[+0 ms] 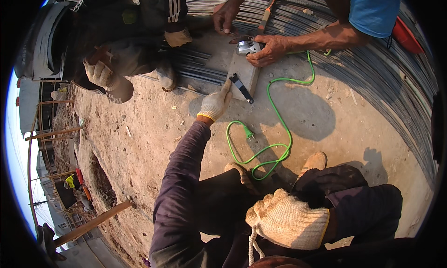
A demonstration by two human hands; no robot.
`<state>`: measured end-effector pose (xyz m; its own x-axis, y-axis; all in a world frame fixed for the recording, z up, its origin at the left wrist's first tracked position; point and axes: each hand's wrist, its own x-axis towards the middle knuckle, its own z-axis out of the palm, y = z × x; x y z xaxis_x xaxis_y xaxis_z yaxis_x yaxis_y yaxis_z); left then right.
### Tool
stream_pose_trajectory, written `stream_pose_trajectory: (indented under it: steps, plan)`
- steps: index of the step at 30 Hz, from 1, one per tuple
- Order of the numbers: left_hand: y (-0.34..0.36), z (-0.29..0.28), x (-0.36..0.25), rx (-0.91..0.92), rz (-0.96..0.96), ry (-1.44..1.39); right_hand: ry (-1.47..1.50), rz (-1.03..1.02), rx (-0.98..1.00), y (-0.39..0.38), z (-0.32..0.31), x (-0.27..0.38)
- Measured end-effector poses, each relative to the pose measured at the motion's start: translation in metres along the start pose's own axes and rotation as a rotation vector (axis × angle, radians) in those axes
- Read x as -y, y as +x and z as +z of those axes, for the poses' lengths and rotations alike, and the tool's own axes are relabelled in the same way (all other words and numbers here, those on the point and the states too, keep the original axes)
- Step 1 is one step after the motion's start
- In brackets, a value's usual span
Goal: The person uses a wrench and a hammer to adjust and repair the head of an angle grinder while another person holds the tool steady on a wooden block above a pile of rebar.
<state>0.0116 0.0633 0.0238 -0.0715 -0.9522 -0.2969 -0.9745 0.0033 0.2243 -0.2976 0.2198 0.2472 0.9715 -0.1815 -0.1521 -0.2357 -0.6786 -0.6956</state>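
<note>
My left hand (pixel 215 105), in a cream knit glove, reaches forward to a pale slab (pixel 242 68). Its index finger is stretched out beside a black bar-shaped piece (pixel 241 88) lying on the slab; whether they touch is unclear. My right hand (pixel 291 220), gloved too, is curled closed near my knee. A white cord (pixel 253 247) hangs below its thumb side; anything inside the fist is hidden. Across from me, a co-worker's bare hand (pixel 267 50) steadies a silver angle grinder (pixel 248 47) on the slab, the other hand (pixel 226 17) close by.
A green power cable (pixel 284 123) loops over the ground, its plug (pixel 250 134) loose near my feet. Bundled steel rods (pixel 372 100) curve along the right and back. Another gloved person (pixel 139 54) crouches at the left. An orange-handled tool (pixel 270 10) lies behind the grinder.
</note>
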Motion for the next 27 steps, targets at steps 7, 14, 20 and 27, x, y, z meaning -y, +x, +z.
stream_pose_trajectory:
  steps: [7, 14, 20, 27]
  plan:
    - [-0.002, 0.001, 0.007, -0.100, 0.092, 0.033, -0.073, -0.008, 0.109, 0.003, -0.024, 0.004]
    - [0.001, 0.003, 0.008, -0.028, 0.066, -0.068, -0.065, -0.010, 0.014, -0.001, -0.014, 0.006]
    - [0.001, 0.000, 0.000, -0.012, 0.050, -0.078, -0.025, -0.050, 0.108, -0.004, -0.028, 0.004]
    - [0.000, 0.000, 0.006, -0.004, 0.044, -0.128, -0.045, -0.131, 0.160, 0.006, -0.038, 0.008]
